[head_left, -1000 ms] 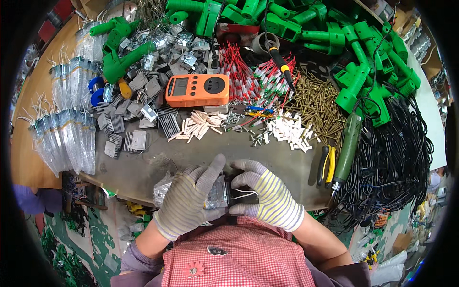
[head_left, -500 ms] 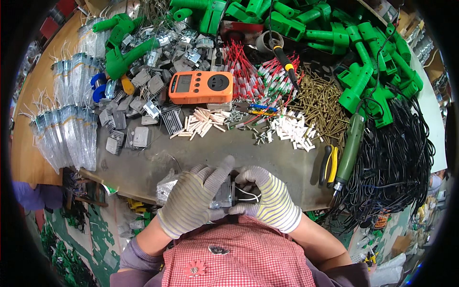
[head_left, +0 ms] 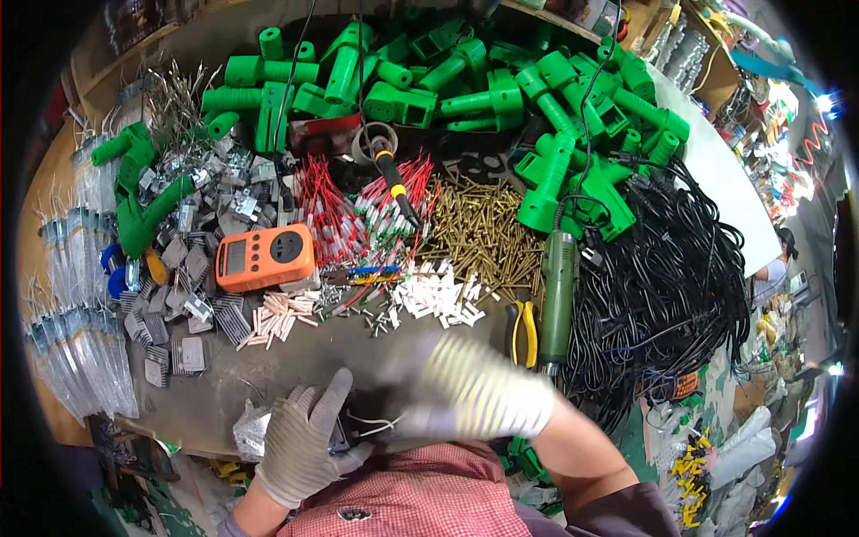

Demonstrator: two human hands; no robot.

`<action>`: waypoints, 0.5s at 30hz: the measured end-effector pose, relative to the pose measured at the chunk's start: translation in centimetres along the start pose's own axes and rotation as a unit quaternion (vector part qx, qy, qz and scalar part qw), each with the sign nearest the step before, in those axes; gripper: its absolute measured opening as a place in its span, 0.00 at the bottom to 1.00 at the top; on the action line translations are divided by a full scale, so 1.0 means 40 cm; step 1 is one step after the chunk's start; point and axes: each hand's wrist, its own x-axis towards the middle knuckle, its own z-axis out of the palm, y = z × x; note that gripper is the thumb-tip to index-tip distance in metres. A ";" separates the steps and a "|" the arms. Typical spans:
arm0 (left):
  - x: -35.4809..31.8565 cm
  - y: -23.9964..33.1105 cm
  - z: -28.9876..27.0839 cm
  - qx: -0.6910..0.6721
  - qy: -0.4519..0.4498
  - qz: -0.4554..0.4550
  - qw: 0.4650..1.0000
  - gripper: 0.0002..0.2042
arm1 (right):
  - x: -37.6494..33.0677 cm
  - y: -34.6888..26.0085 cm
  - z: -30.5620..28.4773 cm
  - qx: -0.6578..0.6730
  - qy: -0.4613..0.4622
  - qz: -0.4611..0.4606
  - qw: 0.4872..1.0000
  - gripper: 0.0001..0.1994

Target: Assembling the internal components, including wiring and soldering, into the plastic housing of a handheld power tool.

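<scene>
At the near edge of the desk [head_left: 201,413], the gloved left hand [head_left: 300,447] grips a small dark-edged part [head_left: 339,437] on its right side, thumb low and index finger pointing toward the far side. A white wire [head_left: 376,426] loops out to the right of this part, and crumpled clear plastic [head_left: 251,430] shows to the left of the hand. The gloved right hand [head_left: 474,385] is over the desk to the right and slightly farther away — it is motion-blurred, so I cannot tell whether its fingers are open or closed, or hold anything.

Just beyond the right hand lie white tubes [head_left: 438,295], with a heap of brass-coloured screws [head_left: 483,237] farther back. To its right are yellow-and-black pliers [head_left: 530,336], then a green electric screwdriver [head_left: 561,295] and a tangle of black cables [head_left: 662,295]. Beyond the left hand are pale sticks [head_left: 277,318] and an orange meter [head_left: 266,259], with grey finned blocks [head_left: 188,355] to the left. Plastic-sleeved strips [head_left: 85,358] fan out at the far left; green plastic housings [head_left: 488,103] pile up along the far side — a soldering iron [head_left: 391,179] sits in front of them.
</scene>
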 end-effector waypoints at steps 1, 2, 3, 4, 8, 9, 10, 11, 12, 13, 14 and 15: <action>-0.009 -0.004 0.001 0.007 0.005 -0.013 1.000 0.51 | 0.043 0.029 -0.069 -0.078 0.062 0.030 0.995 0.21; -0.013 -0.008 0.004 -0.003 0.010 -0.005 1.000 0.51 | 0.075 0.090 -0.117 -0.012 0.167 0.189 0.967 0.20; -0.006 -0.012 0.006 -0.019 0.012 0.017 1.000 0.50 | 0.135 0.048 -0.218 -0.100 0.323 0.269 0.902 0.20; -0.007 -0.015 0.013 0.000 0.017 0.023 1.000 0.51 | 0.148 0.178 -0.275 -0.288 0.432 0.219 0.826 0.25; 0.009 -0.005 0.007 0.011 0.005 0.026 1.000 0.51 | 0.218 0.289 -0.397 -0.419 0.279 0.477 0.721 0.46; 0.013 -0.001 0.002 0.002 0.018 0.038 0.999 0.50 | 0.217 0.298 -0.413 -0.417 0.273 0.478 0.723 0.47; 0.016 0.002 -0.003 -0.008 0.031 0.050 0.998 0.49 | 0.207 0.305 -0.431 -0.415 0.269 0.480 0.725 0.49; 0.003 0.001 -0.010 -0.003 0.032 0.038 0.999 0.49 | 0.199 0.297 -0.421 -0.380 0.323 0.437 0.749 0.46; -0.005 0.004 -0.020 -0.013 0.044 0.018 0.999 0.47 | 0.181 0.267 -0.407 -0.348 0.391 0.374 0.766 0.44; -0.009 0.003 -0.025 -0.023 0.055 0.000 0.998 0.45 | 0.161 0.248 -0.386 -0.311 0.455 0.308 0.775 0.42; -0.017 -0.010 -0.027 -0.023 0.054 -0.001 0.998 0.45 | 0.138 0.241 -0.361 -0.264 0.521 0.130 0.802 0.40; -0.025 -0.030 -0.027 -0.070 0.081 -0.010 0.994 0.44 | 0.120 0.236 -0.340 -0.205 0.567 -0.053 0.796 0.39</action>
